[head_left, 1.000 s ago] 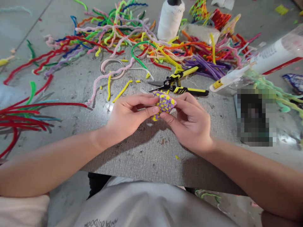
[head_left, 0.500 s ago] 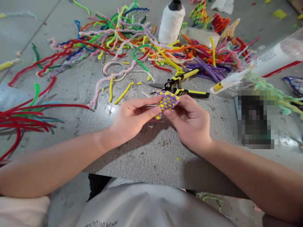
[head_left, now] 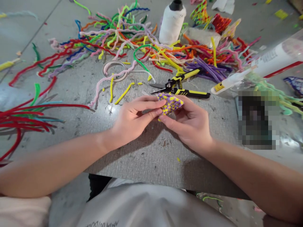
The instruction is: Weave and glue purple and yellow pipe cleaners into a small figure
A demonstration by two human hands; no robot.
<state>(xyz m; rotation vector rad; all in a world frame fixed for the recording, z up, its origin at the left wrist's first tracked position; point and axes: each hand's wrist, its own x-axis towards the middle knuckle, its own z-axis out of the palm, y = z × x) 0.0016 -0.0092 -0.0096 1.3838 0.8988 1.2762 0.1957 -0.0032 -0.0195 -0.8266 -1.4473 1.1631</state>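
A small woven piece of yellow and purple pipe cleaners [head_left: 170, 103] is held between both hands above the table. My left hand [head_left: 138, 115] pinches its left side, thumb and forefinger pressed on its face. At the lower edge and right side, my right hand [head_left: 193, 121] grips it, with the thumb below and the other fingers partly hidden behind. Just beyond the piece lie spring-handled snips [head_left: 180, 85] with yellow and black grips, their blades apart and pointing left.
A heap of coloured pipe cleaners [head_left: 113, 34] spreads across the back. A white thread cone [head_left: 172, 23], a tape roll [head_left: 115, 71] and a glue bottle [head_left: 267, 63] stand or lie around. Red pipe cleaners [head_left: 26, 118] are at left; a pixelated dark object [head_left: 255, 121] at right.
The woven piece has tilted and shifted slightly right in my hands. My right thumb has slid left along its lower edge; my left fingers stay on its face.
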